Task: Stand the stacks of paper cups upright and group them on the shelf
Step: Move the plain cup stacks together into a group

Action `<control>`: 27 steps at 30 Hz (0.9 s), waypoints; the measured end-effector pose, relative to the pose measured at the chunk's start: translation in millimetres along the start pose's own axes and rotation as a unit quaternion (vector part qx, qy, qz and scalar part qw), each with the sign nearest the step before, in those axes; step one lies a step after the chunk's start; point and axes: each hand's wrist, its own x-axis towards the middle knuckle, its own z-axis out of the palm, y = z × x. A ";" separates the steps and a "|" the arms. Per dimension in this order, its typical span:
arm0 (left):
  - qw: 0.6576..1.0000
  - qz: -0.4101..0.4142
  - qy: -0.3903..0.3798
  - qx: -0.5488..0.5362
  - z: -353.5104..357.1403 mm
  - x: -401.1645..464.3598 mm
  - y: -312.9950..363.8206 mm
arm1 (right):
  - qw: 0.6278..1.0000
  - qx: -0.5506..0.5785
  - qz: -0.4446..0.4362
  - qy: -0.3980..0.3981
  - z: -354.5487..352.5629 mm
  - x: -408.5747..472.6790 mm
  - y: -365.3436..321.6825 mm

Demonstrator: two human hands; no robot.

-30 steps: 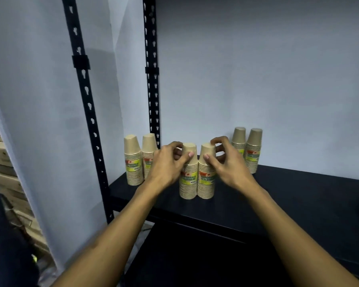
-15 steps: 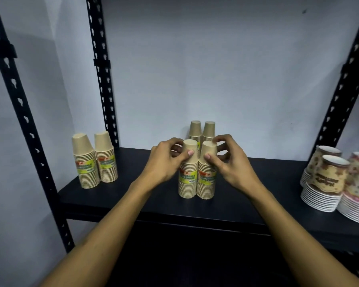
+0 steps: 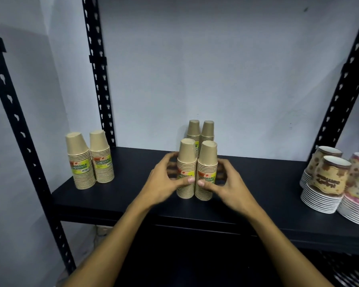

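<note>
Two brown paper cup stacks stand upright side by side at the middle of the black shelf (image 3: 133, 195). My left hand (image 3: 164, 181) grips the left stack (image 3: 187, 160) low on its body, thumb across the label. My right hand (image 3: 228, 183) grips the right stack (image 3: 207, 160) the same way. Directly behind them stand two more upright stacks (image 3: 201, 129) near the wall. Another pair of upright stacks (image 3: 89, 158) stands at the shelf's left end.
At the shelf's right end sit piles of patterned cups and bowls (image 3: 327, 179). Black perforated uprights (image 3: 97, 69) frame the shelf on both sides. A pale wall closes the back.
Both hands slid down from the tops of the two front stacks to their lower bodies. The view shifted right earlier, bringing the patterned cups into sight.
</note>
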 end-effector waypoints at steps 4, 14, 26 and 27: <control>1.000 -0.004 -0.009 -0.002 4.2 -0.5 -19.0 | 1.000 0.003 0.011 0.009 5.1 -1.2 17.8; 0.998 0.013 0.010 0.064 14.1 37.7 -23.4 | 0.999 -0.042 -0.005 0.012 -2.8 37.2 42.5; 0.983 0.025 0.015 0.182 31.2 115.4 -32.6 | 0.992 -0.116 -0.012 0.038 -12.6 109.3 79.4; 0.983 0.021 0.020 0.179 32.3 118.0 -35.2 | 0.992 -0.119 -0.010 0.040 -12.7 111.9 82.0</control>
